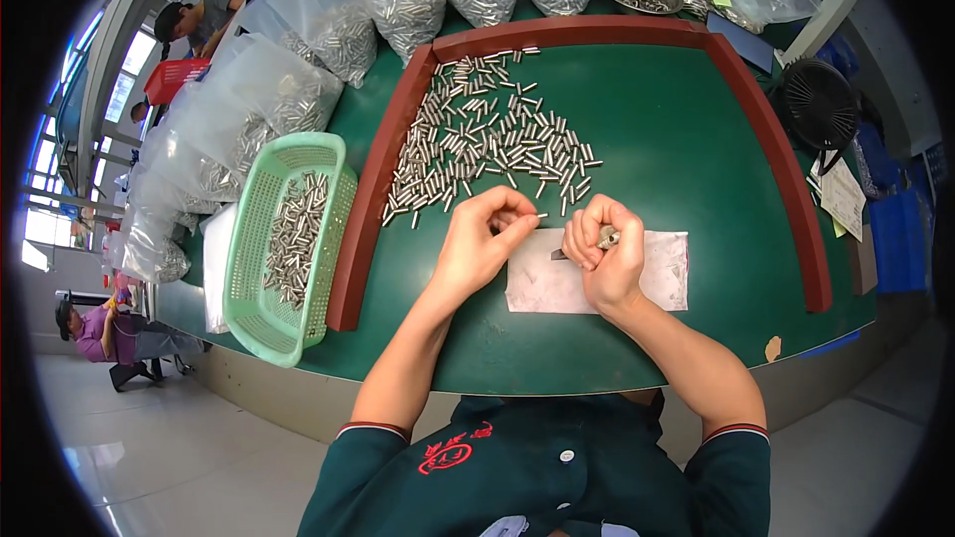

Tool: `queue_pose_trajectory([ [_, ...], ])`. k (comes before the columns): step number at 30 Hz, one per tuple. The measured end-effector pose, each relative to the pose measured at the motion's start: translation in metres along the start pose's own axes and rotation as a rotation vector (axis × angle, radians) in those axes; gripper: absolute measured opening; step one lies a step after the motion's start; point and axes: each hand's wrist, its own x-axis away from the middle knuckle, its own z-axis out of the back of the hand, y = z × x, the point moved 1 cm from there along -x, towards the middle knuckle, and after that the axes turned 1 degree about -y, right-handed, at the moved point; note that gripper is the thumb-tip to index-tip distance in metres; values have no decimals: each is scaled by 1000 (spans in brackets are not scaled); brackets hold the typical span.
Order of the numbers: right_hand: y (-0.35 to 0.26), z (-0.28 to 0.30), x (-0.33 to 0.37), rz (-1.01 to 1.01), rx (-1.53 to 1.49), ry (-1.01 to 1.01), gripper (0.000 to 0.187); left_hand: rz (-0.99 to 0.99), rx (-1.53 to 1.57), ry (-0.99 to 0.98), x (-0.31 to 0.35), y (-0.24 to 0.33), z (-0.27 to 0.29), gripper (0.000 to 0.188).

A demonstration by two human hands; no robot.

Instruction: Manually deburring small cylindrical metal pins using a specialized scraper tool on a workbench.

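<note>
A small metal pin (541, 216) is pinched between the thumb and forefinger of the left hand (479, 239), near the centre of the frame, with the hand otherwise curled. Just to its right, a narrow tool (558, 255) is gripped in the closed right hand (611, 264); its flat tip is pointed toward the left of the frame, and its exact kind cannot be told, as most of it is hidden by the fingers. The right hand is held over a pale, smudged sheet (532, 290), which is laid on the green tabletop (647, 129). A loose heap of metal pins (545, 151) is spread across the upper middle of the frame, beyond the left hand. The work area is bordered at the left, top and right by a red-brown raised edge (361, 249). Outside it, at the left of the frame, more pins (296, 249) are held in a light green plastic basket (239, 288). Clear plastic bags (401, 8) filled with metal pieces are lined up along the upper left and top, and further pieces are contained in a round metal bowl (652, 10) at the upper right. A person in purple (104, 334) is seen seated at the far left.
</note>
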Motion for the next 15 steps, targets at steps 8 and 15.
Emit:
queue_pose_trajectory([
  [8,0,0,-2,-21,-31,3,33,209,534,-129,6,-8,9,11],
  [15,-1,1,-3,-43,30,-10,33,214,542,-145,6,-11,13,12],
])
